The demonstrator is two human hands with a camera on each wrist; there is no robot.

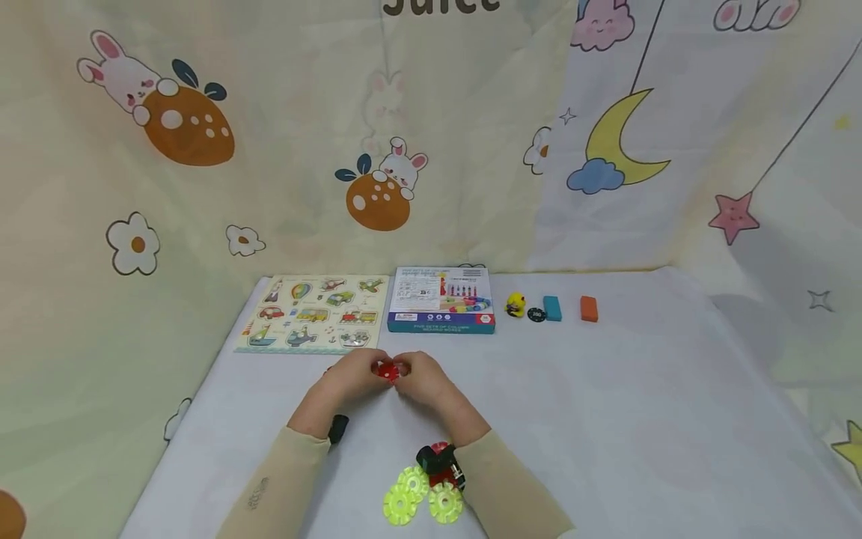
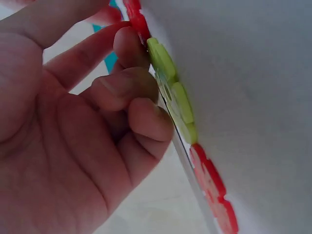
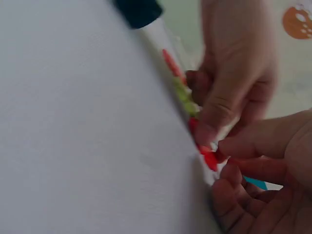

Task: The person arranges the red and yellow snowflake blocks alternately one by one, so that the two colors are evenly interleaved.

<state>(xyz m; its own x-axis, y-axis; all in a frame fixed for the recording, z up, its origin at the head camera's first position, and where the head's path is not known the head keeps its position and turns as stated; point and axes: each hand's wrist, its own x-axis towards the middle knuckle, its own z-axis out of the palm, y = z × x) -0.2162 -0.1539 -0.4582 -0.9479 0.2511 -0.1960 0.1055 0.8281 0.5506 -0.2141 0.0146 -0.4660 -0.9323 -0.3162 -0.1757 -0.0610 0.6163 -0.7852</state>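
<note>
We saw both hands meeting over the white tablecloth (image 1: 606, 419), the left hand (image 1: 350, 378) and right hand (image 1: 420, 380) pinching one small red gear disc (image 1: 387, 370) between their fingertips, held just above the cloth in front of the vehicle puzzle board (image 1: 313, 313). The wrist views showed red and yellow-green discs edge-on, stacked on a clear rod. Nearer us lay three yellow-green discs (image 1: 417, 498) beside the right sleeve. Beyond stood a boxed toy (image 1: 441, 301), a yellow duck (image 1: 515, 304), a teal block (image 1: 552, 308) and an orange block (image 1: 589, 308), well apart from the hands
</note>
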